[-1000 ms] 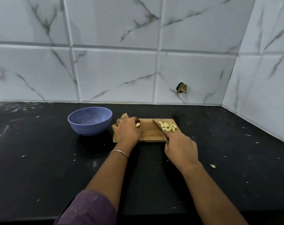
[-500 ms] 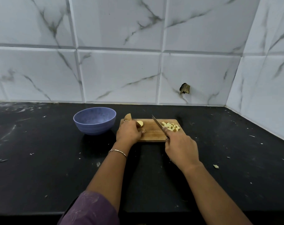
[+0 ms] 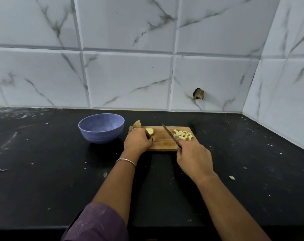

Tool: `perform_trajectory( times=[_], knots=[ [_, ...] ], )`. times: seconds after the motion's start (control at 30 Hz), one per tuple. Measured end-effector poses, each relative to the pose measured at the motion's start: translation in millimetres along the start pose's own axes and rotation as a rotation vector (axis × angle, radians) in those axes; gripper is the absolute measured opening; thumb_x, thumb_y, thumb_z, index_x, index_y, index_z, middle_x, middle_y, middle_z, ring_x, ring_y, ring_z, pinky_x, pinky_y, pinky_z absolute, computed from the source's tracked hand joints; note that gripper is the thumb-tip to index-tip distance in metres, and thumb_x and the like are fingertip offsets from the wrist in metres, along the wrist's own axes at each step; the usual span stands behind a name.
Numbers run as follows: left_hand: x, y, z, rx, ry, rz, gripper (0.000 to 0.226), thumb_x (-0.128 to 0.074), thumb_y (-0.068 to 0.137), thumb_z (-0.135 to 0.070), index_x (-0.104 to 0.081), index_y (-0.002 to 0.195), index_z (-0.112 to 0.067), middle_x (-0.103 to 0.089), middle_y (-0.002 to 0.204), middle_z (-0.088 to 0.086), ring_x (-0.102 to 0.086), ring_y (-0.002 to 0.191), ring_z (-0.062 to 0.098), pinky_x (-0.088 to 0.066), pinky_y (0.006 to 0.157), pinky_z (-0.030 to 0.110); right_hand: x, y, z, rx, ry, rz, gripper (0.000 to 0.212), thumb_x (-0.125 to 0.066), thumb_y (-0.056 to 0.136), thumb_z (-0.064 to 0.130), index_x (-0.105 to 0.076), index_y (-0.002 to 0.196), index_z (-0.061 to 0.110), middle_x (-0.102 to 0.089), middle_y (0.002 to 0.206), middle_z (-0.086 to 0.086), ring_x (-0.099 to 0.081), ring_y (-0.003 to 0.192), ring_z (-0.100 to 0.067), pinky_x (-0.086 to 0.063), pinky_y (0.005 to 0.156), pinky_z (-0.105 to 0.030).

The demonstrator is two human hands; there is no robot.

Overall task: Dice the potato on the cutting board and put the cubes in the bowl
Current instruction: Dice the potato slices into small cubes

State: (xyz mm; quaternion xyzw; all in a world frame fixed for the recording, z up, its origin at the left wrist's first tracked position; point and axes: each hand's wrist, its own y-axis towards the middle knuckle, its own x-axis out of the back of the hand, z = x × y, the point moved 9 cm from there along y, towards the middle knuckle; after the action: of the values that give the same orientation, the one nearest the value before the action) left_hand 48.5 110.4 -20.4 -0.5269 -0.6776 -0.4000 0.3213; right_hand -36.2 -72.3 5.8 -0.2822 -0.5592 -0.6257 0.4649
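The left hand (image 3: 137, 140) rests on the near left part of the cutting board (image 3: 163, 143), its fingers curled over a potato piece (image 3: 150, 131) and holding it down. The cut, pale face of that piece turns to the right, toward the blade. A small offcut (image 3: 154, 139) lies on the board just beside the fingertips of this hand, on their right.

The right hand (image 3: 193, 157) is closed round the handle of a knife (image 3: 167, 130) at the near right edge of the board. The handle is hidden inside the fist. The blade slants up and away to the left, its tip raised above the middle of the board, between the held piece and the diced pile and touching neither. The two hands are apart, with bare wood between them.

Just right of the blade, a heap of pale cubes (image 3: 183, 134) sits on the far right part of the board. A second potato chunk (image 3: 137, 124), skin showing, sits at the far left corner of the board, just beyond the left hand's knuckles.

The left wrist bears a thin metal bracelet (image 3: 126, 160), and a purple sleeve (image 3: 95, 223) covers the arm near the bottom edge.

A blue bowl (image 3: 101, 127) sits on the black tabletop (image 3: 43, 171) just left of the board, near the left hand but apart from it. One stray cube (image 3: 231, 177) lies on the tabletop well to the right of the right wrist. Pale specks and smears dot the dark surface. White marbled wall tiles (image 3: 127, 80) rise behind it, one with a broken hole (image 3: 198, 93) on the far right.
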Motion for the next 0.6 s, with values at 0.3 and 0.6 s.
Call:
perform_trajectory(
  times=[0.3, 0.6],
  knots=[
    [6.8, -1.3, 1.5, 0.009, 0.016, -0.049, 0.026, -0.065, 0.092, -0.031, -0.070, 0.114, -0.018, -0.064, 0.116, 0.005, -0.061, 0.107, 0.021, -0.044, 0.080, 0.028, 1.0, -0.4, -0.2, -0.001, -0.011, -0.006, 0.047, -0.046, 0.104, 0.028, -0.041, 0.149, 0.040, -0.048, 0.088, 0.010, -0.046, 0.072, -0.009, -0.040, 0.063, -0.023],
    [3.4, 3.8, 2.9, -0.013, 0.062, -0.049, 0.023, -0.063, 0.093, -0.027, -0.070, 0.114, -0.020, -0.063, 0.120, 0.005, -0.062, 0.108, 0.022, -0.052, 0.086, 0.035, -0.8, -0.3, -1.6, -0.019, -0.001, 0.009, 0.046, -0.046, 0.104, 0.028, -0.042, 0.148, 0.040, -0.048, 0.092, 0.009, -0.046, 0.074, -0.010, -0.044, 0.066, -0.025]
  ],
)
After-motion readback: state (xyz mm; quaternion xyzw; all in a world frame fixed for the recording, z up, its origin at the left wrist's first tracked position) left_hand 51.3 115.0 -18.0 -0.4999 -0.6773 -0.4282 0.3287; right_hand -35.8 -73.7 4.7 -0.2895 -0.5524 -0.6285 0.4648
